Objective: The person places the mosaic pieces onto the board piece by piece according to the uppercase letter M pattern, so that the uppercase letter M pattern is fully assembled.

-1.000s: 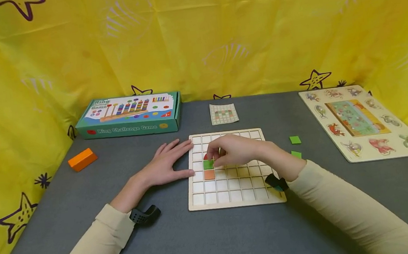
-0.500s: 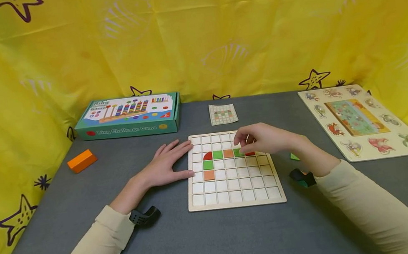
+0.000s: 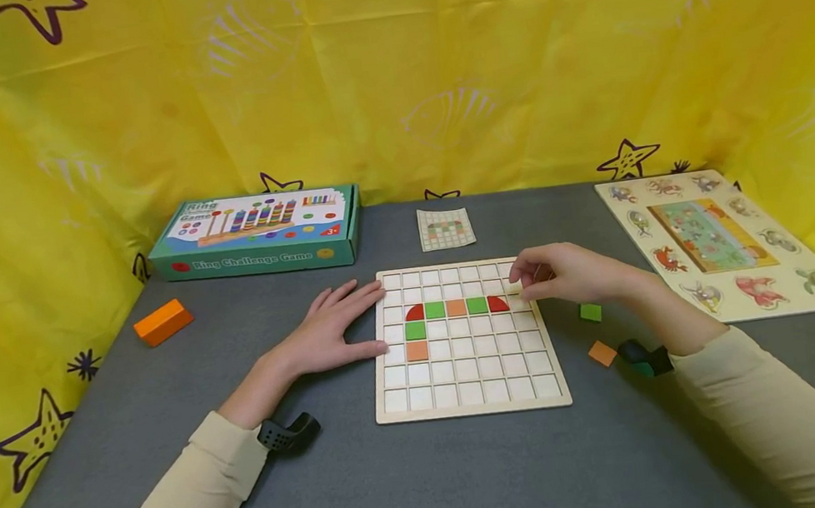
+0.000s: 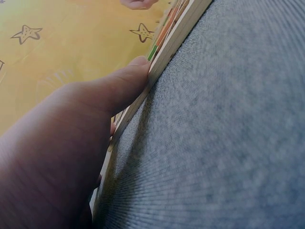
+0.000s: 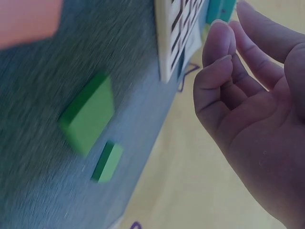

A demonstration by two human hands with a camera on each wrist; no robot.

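Note:
A wooden grid board [image 3: 470,408] lies on the dark table. Along one row run a red quarter-round tile [image 3: 415,313], a green tile [image 3: 435,310], an orange tile [image 3: 456,308], another green one and a second red quarter-round tile [image 3: 498,303]. Below the left red piece sit a green square [image 3: 415,331] and an orange square [image 3: 417,351]. My left hand [image 3: 333,329] rests at the board's left edge, fingers spread, thumb touching the rim. Over the board's upper right side is my right hand [image 3: 560,272], fingers loosely curled; the right wrist view shows nothing between them.
Right of the board lie a green tile [image 3: 591,313] and an orange tile [image 3: 602,353]; another green tile [image 5: 107,161] shows in the right wrist view. Behind stand a pattern card [image 3: 446,228] and a game box [image 3: 254,234]. A sea-animal puzzle board [image 3: 731,246] and orange block [image 3: 163,322] flank them.
My right hand has moved rightward from the board's left tiles, uncovering the coloured row and then the right red piece. My left hand stays in place.

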